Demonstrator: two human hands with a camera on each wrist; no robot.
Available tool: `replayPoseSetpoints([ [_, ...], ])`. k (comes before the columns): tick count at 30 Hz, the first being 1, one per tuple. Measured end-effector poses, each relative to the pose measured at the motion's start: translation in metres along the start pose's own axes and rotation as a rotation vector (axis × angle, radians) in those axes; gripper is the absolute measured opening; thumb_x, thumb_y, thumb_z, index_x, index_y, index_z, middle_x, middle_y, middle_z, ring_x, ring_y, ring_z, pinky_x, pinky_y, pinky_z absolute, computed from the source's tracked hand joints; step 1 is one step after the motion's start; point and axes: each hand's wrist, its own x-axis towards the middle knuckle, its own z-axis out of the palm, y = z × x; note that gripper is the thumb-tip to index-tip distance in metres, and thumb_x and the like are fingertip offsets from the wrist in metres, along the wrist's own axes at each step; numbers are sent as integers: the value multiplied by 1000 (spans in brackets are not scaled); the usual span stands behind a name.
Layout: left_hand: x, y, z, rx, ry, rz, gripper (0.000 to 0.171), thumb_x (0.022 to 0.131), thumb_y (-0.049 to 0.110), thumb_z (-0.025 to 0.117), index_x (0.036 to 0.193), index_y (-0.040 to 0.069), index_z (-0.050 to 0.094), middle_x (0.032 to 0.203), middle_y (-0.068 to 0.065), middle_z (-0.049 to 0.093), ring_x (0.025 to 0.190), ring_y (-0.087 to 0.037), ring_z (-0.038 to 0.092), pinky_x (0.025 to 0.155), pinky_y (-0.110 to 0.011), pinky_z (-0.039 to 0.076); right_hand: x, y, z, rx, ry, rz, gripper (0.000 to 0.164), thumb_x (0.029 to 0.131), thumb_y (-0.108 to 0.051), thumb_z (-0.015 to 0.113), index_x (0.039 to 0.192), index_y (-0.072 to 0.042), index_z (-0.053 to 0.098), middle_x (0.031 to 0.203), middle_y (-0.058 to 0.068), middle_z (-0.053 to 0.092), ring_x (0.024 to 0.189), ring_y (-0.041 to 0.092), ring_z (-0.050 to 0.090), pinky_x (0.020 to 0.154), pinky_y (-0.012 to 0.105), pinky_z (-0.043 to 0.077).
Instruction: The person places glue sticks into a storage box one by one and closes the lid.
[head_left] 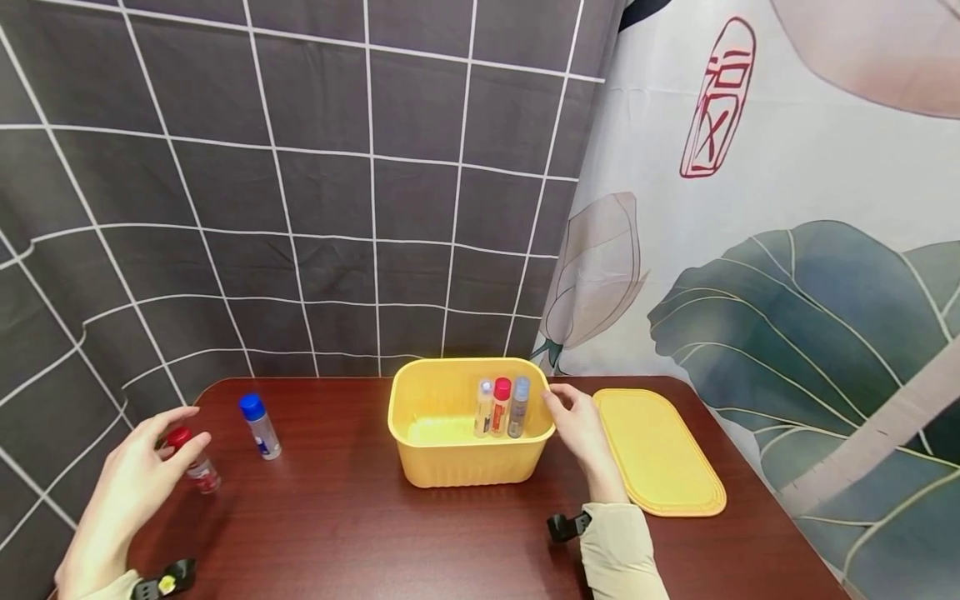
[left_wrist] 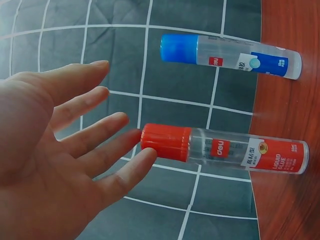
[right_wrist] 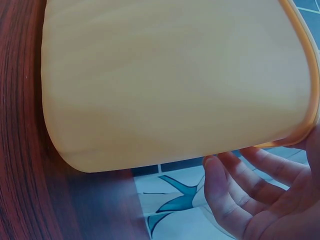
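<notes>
My left hand (head_left: pixel 142 467) has its fingers spread and loosely bent around the red-capped liquid glue bottle (head_left: pixel 202 473), which stands on the table. In the left wrist view the fingertips are right at the red cap (left_wrist: pixel 165 142), with the palm apart from it. A blue-capped glue bottle (head_left: pixel 262 429) stands just to the right. At the right end of a yellow plastic bin (head_left: pixel 472 465), my right hand (head_left: pixel 581 425) has its fingertips by the rim. The right wrist view shows its relaxed fingers (right_wrist: pixel 217 182) along the bin's wall. Three glue bottles (head_left: pixel 500 408) stand inside, at the right.
A yellow lid (head_left: pixel 660 450) lies flat on the dark red wooden table (head_left: pixel 360 533), right of the bin. Behind the table hang a dark grid-patterned cloth (head_left: pixel 315 192) and a white cloth with lotus leaves (head_left: pixel 795 308).
</notes>
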Motion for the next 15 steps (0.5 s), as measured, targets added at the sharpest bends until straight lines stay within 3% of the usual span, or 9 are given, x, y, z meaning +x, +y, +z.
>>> replayPoseSetpoints([
  [3,0,-2,0,17,19,6,44,90,20,71,125,-3,57,120,-34,53,93,-51,62,63,3,28,0,-1,0,-2,1,-2,29,97,-19,60,118,2,65,100,17,66,83,27,65,62,29,55],
  [8,0,-7,0,50,42,-22,41,90,20,70,123,-2,58,117,-33,56,85,-41,67,64,-16,35,0,0,1,-9,7,-4,29,97,-19,60,117,1,66,101,15,66,82,24,65,63,29,55],
  [11,-1,-10,1,37,64,-42,38,90,18,70,121,0,60,115,-31,58,72,-8,66,65,-24,35,1,0,1,-7,5,-3,28,97,-18,60,117,1,66,100,15,66,82,24,64,64,29,55],
  [12,-1,-11,1,36,72,-46,38,89,18,71,121,0,61,114,-30,58,69,4,60,64,-23,34,0,-1,1,-6,1,-2,29,97,-18,60,118,2,65,101,16,66,82,24,64,64,30,55],
  [15,-1,-13,2,30,95,-49,35,88,14,71,119,0,62,111,-29,59,66,20,38,63,-27,35,1,0,0,-2,-5,9,30,98,-19,60,119,2,65,103,16,66,82,24,65,65,31,56],
])
